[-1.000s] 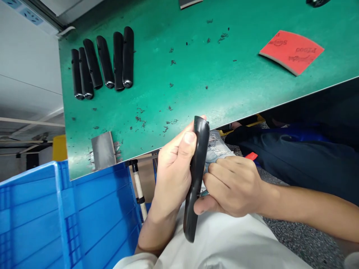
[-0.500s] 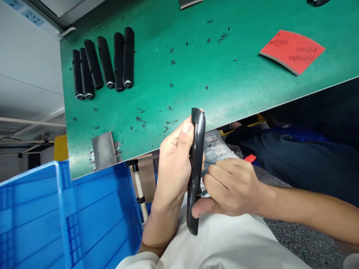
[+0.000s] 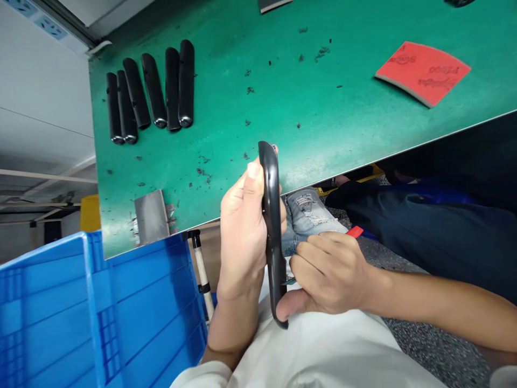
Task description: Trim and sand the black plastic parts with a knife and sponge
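My left hand (image 3: 242, 226) is wrapped round a long curved black plastic part (image 3: 272, 215), held upright below the table's near edge, over my lap. My right hand (image 3: 327, 272) is closed in a pinch on a small tool with a red end (image 3: 354, 232); its tip touches the part's lower right edge and my thumb presses the part's bottom end. The blade itself is mostly hidden by my fingers.
Several more black parts (image 3: 151, 91) lie in a row at the far left of the green table (image 3: 343, 118). A red sanding sponge (image 3: 422, 71), a grey sheet (image 3: 150, 215) and dark shavings lie on it. A blue crate (image 3: 97, 318) stands at my left.
The black part and my left hand have moved up and to the left. My right hand has slid down toward the part's lower end.
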A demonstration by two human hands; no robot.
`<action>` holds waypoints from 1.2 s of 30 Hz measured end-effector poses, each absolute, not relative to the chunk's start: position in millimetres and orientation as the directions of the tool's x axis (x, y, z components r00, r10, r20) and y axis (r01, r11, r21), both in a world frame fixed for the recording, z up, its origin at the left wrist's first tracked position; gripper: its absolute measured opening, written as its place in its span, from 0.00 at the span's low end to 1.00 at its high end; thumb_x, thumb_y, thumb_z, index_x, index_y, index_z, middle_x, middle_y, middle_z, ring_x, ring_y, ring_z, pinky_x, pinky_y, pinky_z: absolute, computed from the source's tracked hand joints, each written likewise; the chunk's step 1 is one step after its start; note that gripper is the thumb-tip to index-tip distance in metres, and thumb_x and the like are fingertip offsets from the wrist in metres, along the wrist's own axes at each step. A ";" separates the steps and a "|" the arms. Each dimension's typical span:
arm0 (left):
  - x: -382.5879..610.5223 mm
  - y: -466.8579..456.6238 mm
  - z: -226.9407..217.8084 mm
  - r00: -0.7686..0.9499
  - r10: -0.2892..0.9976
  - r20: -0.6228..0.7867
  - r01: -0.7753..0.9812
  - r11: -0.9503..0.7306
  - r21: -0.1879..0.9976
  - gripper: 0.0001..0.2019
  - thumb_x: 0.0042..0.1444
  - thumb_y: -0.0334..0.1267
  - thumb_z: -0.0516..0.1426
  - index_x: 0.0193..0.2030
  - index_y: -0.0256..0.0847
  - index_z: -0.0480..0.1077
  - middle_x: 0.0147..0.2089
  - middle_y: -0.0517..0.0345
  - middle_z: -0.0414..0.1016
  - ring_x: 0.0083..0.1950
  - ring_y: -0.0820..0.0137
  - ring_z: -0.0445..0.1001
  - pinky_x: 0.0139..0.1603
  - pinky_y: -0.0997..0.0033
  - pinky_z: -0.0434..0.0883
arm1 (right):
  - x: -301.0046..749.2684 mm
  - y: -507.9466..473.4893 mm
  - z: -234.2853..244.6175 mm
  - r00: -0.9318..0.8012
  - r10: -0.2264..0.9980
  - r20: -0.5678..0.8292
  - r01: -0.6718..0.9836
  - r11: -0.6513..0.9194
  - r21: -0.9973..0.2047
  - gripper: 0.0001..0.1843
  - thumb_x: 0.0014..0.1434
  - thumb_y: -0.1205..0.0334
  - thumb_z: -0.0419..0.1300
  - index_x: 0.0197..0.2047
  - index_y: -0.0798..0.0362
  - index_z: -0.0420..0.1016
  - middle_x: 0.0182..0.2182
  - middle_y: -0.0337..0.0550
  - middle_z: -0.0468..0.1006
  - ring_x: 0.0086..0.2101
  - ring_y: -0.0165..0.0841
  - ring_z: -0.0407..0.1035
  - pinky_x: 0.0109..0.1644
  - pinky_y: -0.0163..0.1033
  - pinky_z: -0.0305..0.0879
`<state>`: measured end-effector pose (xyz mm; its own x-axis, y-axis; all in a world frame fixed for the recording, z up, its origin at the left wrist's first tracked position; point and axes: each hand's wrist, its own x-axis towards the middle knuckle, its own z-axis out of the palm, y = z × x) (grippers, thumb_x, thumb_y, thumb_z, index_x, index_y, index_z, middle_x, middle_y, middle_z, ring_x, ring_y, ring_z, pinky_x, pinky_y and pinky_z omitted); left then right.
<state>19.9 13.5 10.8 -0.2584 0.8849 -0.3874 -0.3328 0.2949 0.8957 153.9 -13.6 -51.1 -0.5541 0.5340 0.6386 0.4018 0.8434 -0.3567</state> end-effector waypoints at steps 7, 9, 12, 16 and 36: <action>16.9 23.5 7.2 -0.332 0.872 -0.359 -0.374 0.227 0.899 0.21 0.68 0.55 0.59 0.56 0.42 0.79 0.26 0.68 0.53 0.18 0.82 0.50 0.14 0.85 0.54 | 151.9 -19.2 -56.7 -0.573 0.528 0.627 0.386 0.848 -0.362 0.39 0.74 0.33 0.46 0.18 0.50 0.62 0.18 0.37 0.57 0.23 0.33 0.49 0.29 0.44 0.40; 15.8 27.0 7.4 -0.337 0.874 -0.351 -0.384 0.213 0.899 0.20 0.69 0.55 0.59 0.55 0.42 0.79 0.26 0.68 0.53 0.18 0.82 0.49 0.14 0.84 0.52 | 151.1 -21.5 -58.9 -0.572 0.531 0.625 0.387 0.847 -0.366 0.40 0.73 0.31 0.45 0.18 0.50 0.62 0.18 0.37 0.56 0.23 0.32 0.49 0.29 0.44 0.39; 13.9 31.3 8.5 -0.362 0.863 -0.354 -0.389 0.205 0.898 0.18 0.70 0.53 0.58 0.54 0.42 0.78 0.26 0.68 0.53 0.19 0.82 0.50 0.15 0.83 0.52 | 150.5 -23.5 -61.1 -0.574 0.530 0.624 0.368 0.848 -0.381 0.41 0.72 0.29 0.45 0.18 0.50 0.62 0.18 0.37 0.57 0.23 0.32 0.49 0.29 0.44 0.39; 10.6 35.5 7.4 -0.378 0.863 -0.335 -0.385 0.182 0.905 0.17 0.72 0.51 0.55 0.54 0.42 0.78 0.26 0.68 0.50 0.19 0.81 0.48 0.15 0.82 0.51 | 151.1 -24.2 -61.4 -0.560 0.540 0.628 0.375 0.841 -0.389 0.41 0.70 0.27 0.48 0.18 0.50 0.61 0.18 0.36 0.56 0.22 0.32 0.49 0.28 0.43 0.40; -24.7 59.3 2.7 -0.687 0.642 -0.341 -0.508 -0.089 0.857 0.14 0.72 0.47 0.57 0.38 0.41 0.72 0.28 0.62 0.68 0.28 0.76 0.72 0.28 0.78 0.72 | 157.3 -12.2 -54.2 -0.482 0.870 0.101 -0.177 0.016 -0.984 0.18 0.70 0.45 0.64 0.43 0.53 0.76 0.26 0.37 0.71 0.24 0.27 0.60 0.25 0.35 0.53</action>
